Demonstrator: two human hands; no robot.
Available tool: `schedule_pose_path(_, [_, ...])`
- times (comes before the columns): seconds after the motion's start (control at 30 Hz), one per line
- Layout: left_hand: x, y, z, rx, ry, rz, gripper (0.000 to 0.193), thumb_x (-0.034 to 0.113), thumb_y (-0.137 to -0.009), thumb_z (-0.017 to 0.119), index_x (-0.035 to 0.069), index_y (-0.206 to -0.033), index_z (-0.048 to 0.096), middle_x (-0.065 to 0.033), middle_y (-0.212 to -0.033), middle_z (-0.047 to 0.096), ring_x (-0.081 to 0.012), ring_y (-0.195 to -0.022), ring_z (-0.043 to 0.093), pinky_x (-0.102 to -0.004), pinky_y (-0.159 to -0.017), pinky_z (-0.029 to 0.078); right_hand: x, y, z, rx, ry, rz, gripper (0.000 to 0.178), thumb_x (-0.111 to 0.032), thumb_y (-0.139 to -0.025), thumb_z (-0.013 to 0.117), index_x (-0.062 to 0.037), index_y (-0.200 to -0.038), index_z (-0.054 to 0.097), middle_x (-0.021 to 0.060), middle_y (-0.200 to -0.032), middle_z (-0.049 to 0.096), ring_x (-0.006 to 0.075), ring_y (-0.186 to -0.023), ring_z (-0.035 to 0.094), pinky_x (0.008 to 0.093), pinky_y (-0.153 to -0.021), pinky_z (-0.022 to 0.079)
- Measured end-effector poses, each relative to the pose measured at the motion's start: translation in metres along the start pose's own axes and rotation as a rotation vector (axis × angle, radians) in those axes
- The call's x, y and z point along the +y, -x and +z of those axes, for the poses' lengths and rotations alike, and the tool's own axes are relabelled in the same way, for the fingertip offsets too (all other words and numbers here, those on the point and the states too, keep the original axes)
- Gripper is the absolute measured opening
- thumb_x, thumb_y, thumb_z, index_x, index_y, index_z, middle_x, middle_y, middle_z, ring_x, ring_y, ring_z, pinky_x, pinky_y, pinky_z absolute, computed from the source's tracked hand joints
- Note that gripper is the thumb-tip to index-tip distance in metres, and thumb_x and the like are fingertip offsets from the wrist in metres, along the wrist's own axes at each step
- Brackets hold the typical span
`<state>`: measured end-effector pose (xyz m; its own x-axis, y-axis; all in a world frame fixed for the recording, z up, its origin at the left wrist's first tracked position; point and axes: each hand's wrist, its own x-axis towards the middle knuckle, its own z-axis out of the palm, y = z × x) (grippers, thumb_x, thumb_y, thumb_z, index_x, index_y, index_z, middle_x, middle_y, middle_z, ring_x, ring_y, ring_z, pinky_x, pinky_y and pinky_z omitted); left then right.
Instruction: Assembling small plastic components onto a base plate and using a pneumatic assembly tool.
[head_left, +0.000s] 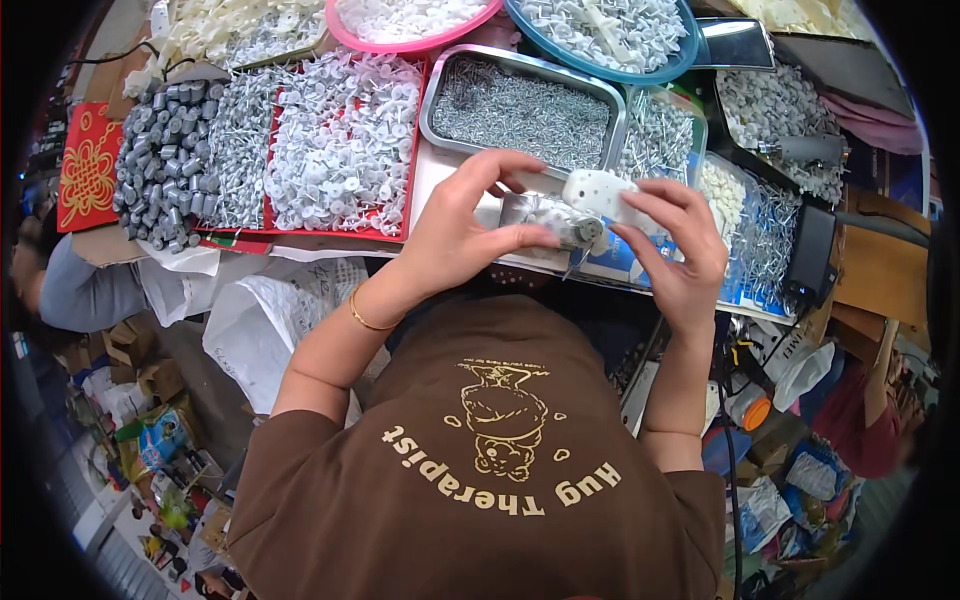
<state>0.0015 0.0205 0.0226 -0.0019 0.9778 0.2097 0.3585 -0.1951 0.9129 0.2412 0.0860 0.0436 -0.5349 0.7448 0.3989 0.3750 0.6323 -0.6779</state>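
Metal tray (430,106) stands just beyond the hand-held white piece (600,194).

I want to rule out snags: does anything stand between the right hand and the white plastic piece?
Nothing visible does: the right hand holds the white plastic piece directly, by its right end.

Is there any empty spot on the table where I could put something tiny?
Maybe one small patch: the bare white surface between the red plastic tray, silver rectangular metal tray and left hand. It's crowded farther back, with the pink round basin and teal round basin, and rightward, where thin silver metal nails lie beyond the right hand.
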Motion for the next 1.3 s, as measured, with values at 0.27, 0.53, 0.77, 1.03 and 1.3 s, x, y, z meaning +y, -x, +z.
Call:
schedule_pose_path(0.27, [-0.028,0.018,0.009,-0.056,0.031,-0.074,0.018,0.002,-0.075,0.081,0.002,-0.093,0.074,-0.0103,-0.103,0.075,-0.0236,-0.1,0.07,-0.036,-0.09,0.052,0.0,0.015,0.018,-0.088,-0.037,-0.023,0.035,-0.003,-0.072,0.082,-0.01,-0.107,0.077,0.0107,-0.11,0.069,0.0273,-0.099,0.065,0.0364,-0.083,0.052])
schedule_pose_path(0.53, [-0.021,0.01,0.0,-0.189,0.02,-0.158,0.043,0.006,-0.075,0.083,0.005,-0.113,0.065,-0.0069,-0.11,0.071,-0.0236,-0.104,0.066,-0.0369,-0.093,0.048,0.004,0.014,0.019,-0.191,-0.043,-0.036,0.035,-0.003,-0.075,0.08,-0.0128,-0.109,0.076,0.0104,-0.111,0.067,0.0296,-0.1,0.063,0.0401,-0.085,0.051])
schedule_pose_path(0.77, [-0.023,0.016,0.012,-0.136,-0.373,0.109,0.052,0.023,-0.073,0.085,0.01,-0.117,0.061,-0.0037,-0.105,0.067,-0.0224,-0.1,0.063,-0.0464,-0.104,0.03,-0.001,0.011,0.018,-0.195,-0.032,0.003,0.033,-0.004,-0.077,0.079,-0.0122,-0.109,0.075,0.0104,-0.111,0.067,0.0308,-0.101,0.063,0.0405,-0.086,0.051])
schedule_pose_path(1.03, [-0.001,0.011,0.01,-0.145,-0.316,0.084,0.054,0.025,-0.074,0.086,0.011,-0.122,0.063,-0.0017,-0.104,0.067,-0.0169,-0.09,0.062,-0.0419,-0.103,0.03,-0.012,0.005,0.006,-0.208,-0.038,0.111,0.036,-0.006,-0.076,0.08,-0.0058,-0.111,0.073,0.0113,-0.11,0.066,0.031,-0.104,0.062,0.0408,-0.089,0.05])
schedule_pose_path(1.3, [-0.01,0.006,0.006,-0.166,-0.264,0.083,0.035,0.026,-0.077,0.084,0.012,-0.107,0.071,0.0006,-0.094,0.068,-0.0161,-0.088,0.063,-0.0412,-0.104,0.03,-0.002,0.019,0.009,-0.21,-0.105,0.237,0.037,-0.006,-0.082,0.079,-0.0038,-0.118,0.07,0.0127,-0.108,0.064,0.0257,-0.092,0.065,0.0335,-0.073,0.053])
